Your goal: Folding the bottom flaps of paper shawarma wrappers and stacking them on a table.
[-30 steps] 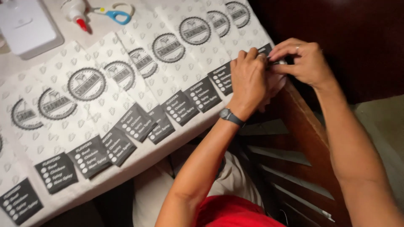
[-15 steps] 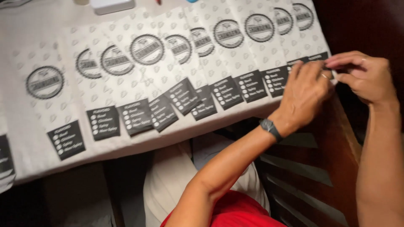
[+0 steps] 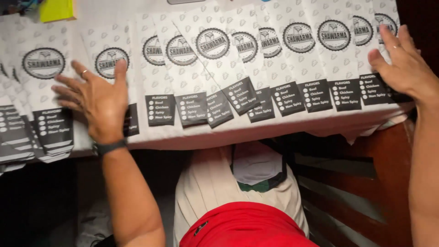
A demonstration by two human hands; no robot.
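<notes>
Where the table (image 3: pixel 256 132) edge runs across the view, a row of white paper bags (image 3: pixel 228 68) lies flat and overlapped like shingles, each showing its round emblem and black checkbox panel; the overlap likely keeps every panel exposed along the near edge. At far left, a tighter stack of bags (image 3: pixel 41 132) hangs partly over the edge. A yellow pad (image 3: pixel 56 9) sits at the top left corner, well apart from the hands.

Left hand (image 3: pixel 98 103): open, fingers spread, palm down. It presses flat on a bag (image 3: pixel 109 64) near the left end of the row, thumb pointing up toward the emblem. A ring shows on one finger; a dark wristband (image 3: pixel 109 147) sits on the wrist. It grips nothing.

Row centre: bags fan slightly, some tilted, panels touching or overlapping neighbours.

Right hand (image 3: pixel 404 68): open, fingers extended and loosely together, palm resting on the last bags at the right end, covering part of a black panel. No grip visible. A wooden chair (image 3: pixel 384 183) stands below, right of the person's lap.
</notes>
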